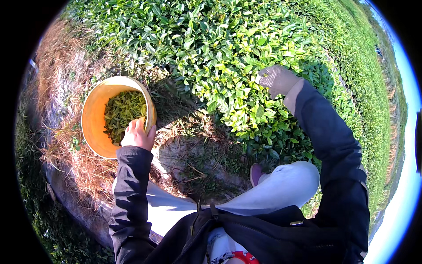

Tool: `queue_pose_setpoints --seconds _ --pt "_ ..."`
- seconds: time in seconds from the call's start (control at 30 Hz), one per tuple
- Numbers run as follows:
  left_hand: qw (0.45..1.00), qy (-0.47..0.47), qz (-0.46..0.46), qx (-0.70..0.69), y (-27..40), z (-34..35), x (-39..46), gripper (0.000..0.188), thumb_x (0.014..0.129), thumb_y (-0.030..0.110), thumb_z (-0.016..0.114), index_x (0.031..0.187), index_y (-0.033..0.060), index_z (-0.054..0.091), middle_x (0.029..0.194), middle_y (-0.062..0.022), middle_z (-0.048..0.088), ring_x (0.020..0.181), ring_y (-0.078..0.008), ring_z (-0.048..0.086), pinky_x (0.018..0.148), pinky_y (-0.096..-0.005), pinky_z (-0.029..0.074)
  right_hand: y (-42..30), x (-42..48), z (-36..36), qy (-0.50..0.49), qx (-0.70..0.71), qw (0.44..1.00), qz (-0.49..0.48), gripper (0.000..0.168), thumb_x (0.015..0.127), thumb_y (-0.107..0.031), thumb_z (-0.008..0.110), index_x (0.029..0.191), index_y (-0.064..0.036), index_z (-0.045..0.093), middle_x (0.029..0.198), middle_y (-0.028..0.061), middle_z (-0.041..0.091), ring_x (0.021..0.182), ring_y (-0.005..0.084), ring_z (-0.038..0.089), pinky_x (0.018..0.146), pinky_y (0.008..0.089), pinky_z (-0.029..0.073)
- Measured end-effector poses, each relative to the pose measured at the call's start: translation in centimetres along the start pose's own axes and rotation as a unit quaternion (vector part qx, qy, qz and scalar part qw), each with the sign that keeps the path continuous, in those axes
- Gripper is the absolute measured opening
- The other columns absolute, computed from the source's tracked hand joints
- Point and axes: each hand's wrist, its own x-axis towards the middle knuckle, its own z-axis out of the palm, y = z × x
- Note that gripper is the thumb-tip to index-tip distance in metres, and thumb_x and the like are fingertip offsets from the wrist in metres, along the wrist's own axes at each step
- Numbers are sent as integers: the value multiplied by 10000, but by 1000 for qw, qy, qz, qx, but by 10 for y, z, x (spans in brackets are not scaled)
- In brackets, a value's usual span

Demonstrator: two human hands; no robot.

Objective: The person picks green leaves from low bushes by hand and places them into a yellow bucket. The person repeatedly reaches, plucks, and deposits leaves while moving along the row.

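Note:
My bare left hand [139, 134] grips the near right side of a yellow-orange plastic bucket [94, 115], fingers over the rim and thumb on the outside. The bucket tilts, its mouth facing me, and picked green leaves [125, 112] lie inside. On the right, my right hand [275, 78] wears a grey dotted work glove and hangs over the sunlit top of a tea bush [227, 76]. A small bit of leaf shows on the back of the glove. Its fingertips are partly hidden, so I cannot tell whether they hold anything.
Dry brown grass [89, 175] and pale soil [197, 151] lie around the bucket and before my legs. My bent knee [296, 175] and purple shoe [255, 174] are close to the bush. More clipped hedge rows [372, 99] run along the right.

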Motion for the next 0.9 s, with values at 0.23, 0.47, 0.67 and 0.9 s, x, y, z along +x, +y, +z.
queue_pose_setpoints --seconds 0.23,0.47,0.67,0.9 --pt "998 17 39 -36 -3 -5 -3 340 709 269 616 964 66 518 915 -109 535 815 -291 541 687 -369 460 27 15 23 -62 -234 969 45 495 780 -460 462 1017 -41 577 1060 175 545 951 325 526 829 375 414" --pt "997 44 61 -34 -11 -3 -5 324 707 262 616 941 59 520 902 -100 536 792 -278 539 668 -357 461 -20 20 22 -113 -280 939 166 463 715 -453 501 906 -46 612 948 170 580 856 323 553 751 366 444" --pt "997 36 63 -38 -8 -2 -4 285 710 249 608 904 60 521 848 -96 536 761 -273 537 650 -356 456 4 22 29 -147 -349 919 112 295 744 -308 483 883 -88 621 908 112 605 853 283 567 719 362 460" --pt "994 42 89 -46 -9 -6 -5 244 713 236 604 883 77 531 809 -91 535 742 -272 538 640 -355 457 10 -8 15 -3 510 848 147 203 768 -192 556 935 -75 552 971 132 570 769 262 597 566 382 524"
